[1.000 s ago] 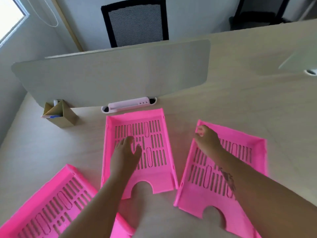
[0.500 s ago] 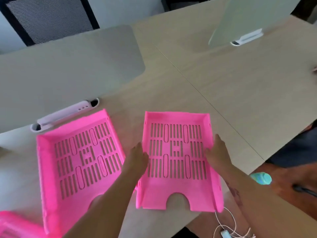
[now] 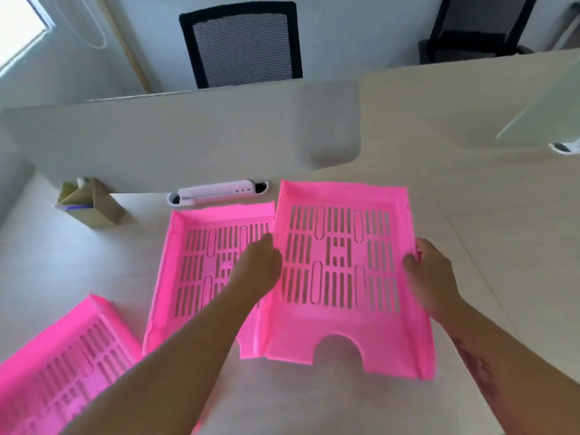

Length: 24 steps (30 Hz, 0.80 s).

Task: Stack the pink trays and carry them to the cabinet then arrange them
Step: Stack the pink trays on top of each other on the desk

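Observation:
Three pink slotted trays are on the pale desk. The right tray [image 3: 342, 271] is gripped on both sides: my left hand [image 3: 259, 265] holds its left wall and my right hand [image 3: 430, 274] holds its right wall. Its left edge overlaps the right side of the middle tray [image 3: 201, 265], which lies flat beside it. A third tray [image 3: 59, 365] lies at the lower left, partly cut off by the frame edge. My left forearm crosses over the middle tray.
A grey divider panel [image 3: 175, 142] stands behind the trays with a white clamp [image 3: 216, 191] at its base. A brown cardboard holder [image 3: 89, 202] sits at the left. A black mesh chair [image 3: 241, 42] is beyond the desk, and a second divider [image 3: 546, 120] stands at the right.
Both hands took hold of the right tray's sides and moved it left until it overlaps the middle tray. The camera view swung back to the left.

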Motion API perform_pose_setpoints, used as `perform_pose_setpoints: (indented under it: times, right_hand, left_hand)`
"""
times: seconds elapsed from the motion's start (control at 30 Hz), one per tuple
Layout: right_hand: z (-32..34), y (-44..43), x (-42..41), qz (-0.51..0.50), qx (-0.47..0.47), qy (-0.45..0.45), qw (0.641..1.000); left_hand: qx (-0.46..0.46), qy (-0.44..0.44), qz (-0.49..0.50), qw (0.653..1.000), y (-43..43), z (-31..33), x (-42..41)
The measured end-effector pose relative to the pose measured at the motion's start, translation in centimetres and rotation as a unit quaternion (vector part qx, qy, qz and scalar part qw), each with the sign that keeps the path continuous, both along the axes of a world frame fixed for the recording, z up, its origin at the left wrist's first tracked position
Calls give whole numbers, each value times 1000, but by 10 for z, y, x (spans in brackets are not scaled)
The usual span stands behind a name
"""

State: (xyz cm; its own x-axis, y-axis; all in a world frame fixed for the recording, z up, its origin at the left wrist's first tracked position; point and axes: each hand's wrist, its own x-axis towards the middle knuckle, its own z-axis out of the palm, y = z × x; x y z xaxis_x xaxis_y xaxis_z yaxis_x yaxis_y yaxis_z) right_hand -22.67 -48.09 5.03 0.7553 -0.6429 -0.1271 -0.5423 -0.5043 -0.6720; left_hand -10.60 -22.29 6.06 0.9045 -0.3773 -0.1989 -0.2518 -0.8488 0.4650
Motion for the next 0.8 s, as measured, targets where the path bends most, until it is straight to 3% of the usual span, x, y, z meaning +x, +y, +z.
perform_pose_setpoints:
  times: [0.27, 0.57, 0.8]
  right_hand:
    - [-6, 121, 102, 151, 78, 9, 985]
    - [-24, 187, 135, 149, 84, 56, 984]
    - [-28, 200, 140, 125, 19, 86, 988]
  left_hand:
    - [-13, -30, 205, 978, 144, 12, 45]
    - [-1, 12, 235, 972, 198, -16, 71]
    - [-88, 30, 255, 962, 197, -28, 80]
